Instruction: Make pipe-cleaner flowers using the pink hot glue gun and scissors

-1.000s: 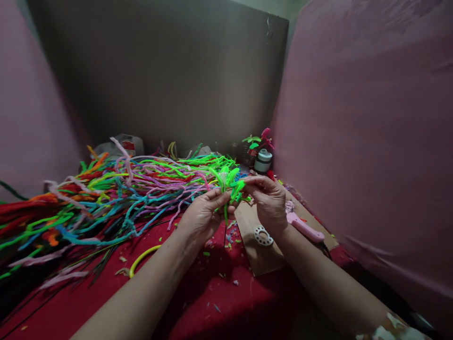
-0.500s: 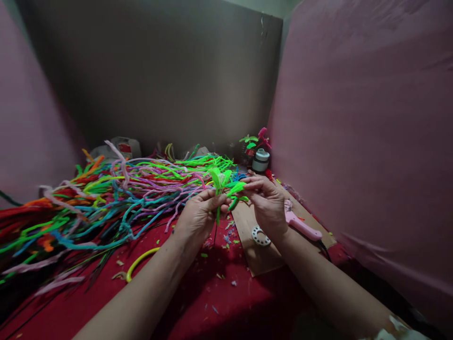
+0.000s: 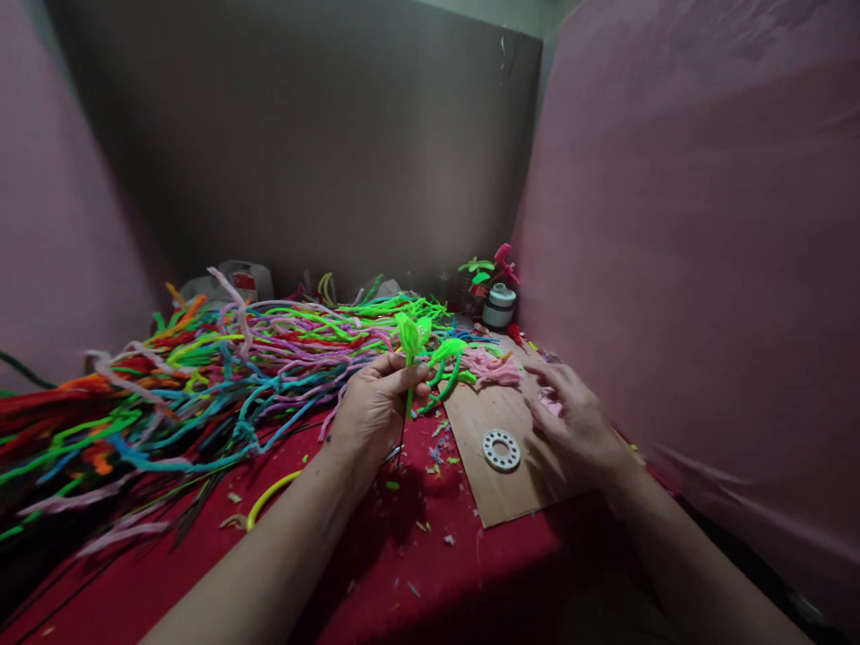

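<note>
Between the thumb and fingers of my left hand (image 3: 377, 403) is a green fuzzy stem piece (image 3: 411, 336) with leaf-like loops on top and a thin dark wire hanging below. One green leaf loop (image 3: 449, 349) sticks out to the right of it. My right hand (image 3: 574, 421) is over the right part of the wooden board (image 3: 480, 488), its fingers apart and curved around a pink tool (image 3: 551, 400), which they mostly cover. Whether the fingers touch the tool is unclear. A white ring with holes (image 3: 501, 450) lies on the board, left of my right hand.
A large heap of colourful fuzzy stems (image 3: 269, 367) covers the left of the red cloth (image 3: 430, 582). Pink fuzzy pieces (image 3: 494, 367) lie at the board's back. Behind stands a white jar (image 3: 499, 306) near pink and green fuzzy flowers (image 3: 478, 266). Small scraps are scattered in front.
My right hand has let go of the green leaf loop and moved right, over the pink tool. The pink fuzzy pieces and more of the board now show. My left hand keeps its hold.
</note>
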A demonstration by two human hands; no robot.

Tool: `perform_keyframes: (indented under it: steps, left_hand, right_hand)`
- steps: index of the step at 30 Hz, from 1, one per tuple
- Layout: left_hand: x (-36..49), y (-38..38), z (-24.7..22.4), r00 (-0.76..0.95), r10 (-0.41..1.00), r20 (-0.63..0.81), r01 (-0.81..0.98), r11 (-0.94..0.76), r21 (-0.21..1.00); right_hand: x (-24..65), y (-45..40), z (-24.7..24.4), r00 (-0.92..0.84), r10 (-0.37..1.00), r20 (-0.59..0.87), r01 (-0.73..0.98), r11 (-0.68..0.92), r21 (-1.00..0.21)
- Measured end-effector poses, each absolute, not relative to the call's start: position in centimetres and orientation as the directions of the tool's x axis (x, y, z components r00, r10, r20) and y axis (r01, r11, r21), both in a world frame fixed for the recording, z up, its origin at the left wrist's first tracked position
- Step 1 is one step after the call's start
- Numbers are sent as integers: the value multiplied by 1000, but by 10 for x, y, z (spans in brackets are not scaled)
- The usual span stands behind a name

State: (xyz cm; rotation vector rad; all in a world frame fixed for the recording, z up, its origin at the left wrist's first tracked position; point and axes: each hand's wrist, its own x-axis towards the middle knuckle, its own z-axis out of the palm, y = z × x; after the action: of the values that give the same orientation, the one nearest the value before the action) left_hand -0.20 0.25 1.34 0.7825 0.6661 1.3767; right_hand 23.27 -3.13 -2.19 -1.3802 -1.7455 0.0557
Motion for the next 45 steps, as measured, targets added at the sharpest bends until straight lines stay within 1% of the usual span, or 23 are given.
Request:
perform_keyframes:
  steps: [1,2,3,4,6,8,11,14,16,17,18,19,20,21,22,23,24,25,26,29,32,37,45]
  left_hand:
    - [-2,3,14,91,995,39,-591,23,806]
    - [-2,3,14,91,995,44,-591,18,806]
    - [-3,3,14,91,995,50,-593,13,805]
    - [-3,3,14,93,994,56,-594,10,805]
    - [-3,4,13,102,993,65,-596,9,803]
    - [-3,5,12,102,992,69,-594,5,804]
    - [-3,6,11,90,994,69,-592,-3,806]
    - [-3,6,12,79,995,60,-589,-2,808]
    - [-4,6,13,68,997,46,-591,3,807]
    - [-4,5,13,64,997,41,-594,5,804]
    - [-4,5,13,61,997,39,-597,5,802]
    - [-4,5,12,58,997,41,-598,2,802]
    - [-4,6,12,57,997,45,-595,-2,804]
    - [-5,6,11,53,997,53,-591,-12,807]
    - [-5,7,11,46,997,62,-587,-23,809]
    - [-5,8,10,40,997,73,-584,-36,811]
    - [-5,8,10,38,996,85,-582,-47,812]
    - [-6,8,10,36,995,96,-580,-57,813]
    - [-6,8,10,37,994,105,-577,-65,814]
    - [-5,6,11,35,992,125,-555,-85,828]
    - [-4,4,12,23,989,143,-531,-109,840]
    - [-4,4,10,13,986,166,-528,-134,839]
    - [-4,6,6,1,977,215,-488,-187,853]
  right_hand:
    - [246,-34,-28,-15,826,564,875,284,-392]
    - [258,-36,-34,-2,859,513,938,180,-297]
    - [267,-38,-39,22,889,457,967,97,-235]
    - [274,-38,-44,26,914,405,978,61,-199]
    - [281,-39,-52,-8,929,370,985,71,-157]
    - [282,-38,-58,-38,928,370,987,93,-131]
    - [285,-39,-66,-46,918,395,992,88,-88]
    - [290,-42,-75,-22,890,455,997,54,-58]
    - [292,-45,-76,-18,850,526,992,82,-98]
    - [291,-47,-73,-11,825,565,981,118,-154]
    - [288,-50,-68,7,801,599,957,169,-237]
    - [283,-53,-62,44,783,620,911,223,-346]
    - [277,-56,-55,113,800,589,827,253,-502]
    - [269,-60,-47,178,831,527,695,273,-665]
    - [260,-65,-39,213,878,430,527,267,-807]
    - [250,-69,-33,241,900,363,361,264,-895]
    - [241,-74,-28,205,922,328,234,279,-931]
    - [232,-78,-24,162,936,312,161,287,-944]
    - [224,-81,-22,148,940,307,123,291,-949]
    - [204,-86,-23,72,952,297,86,291,-953]
    - [191,-84,-25,18,941,339,118,334,-935]
    - [180,-75,-19,19,916,401,182,391,-902]
    - [177,-70,-25,26,926,376,183,365,-913]
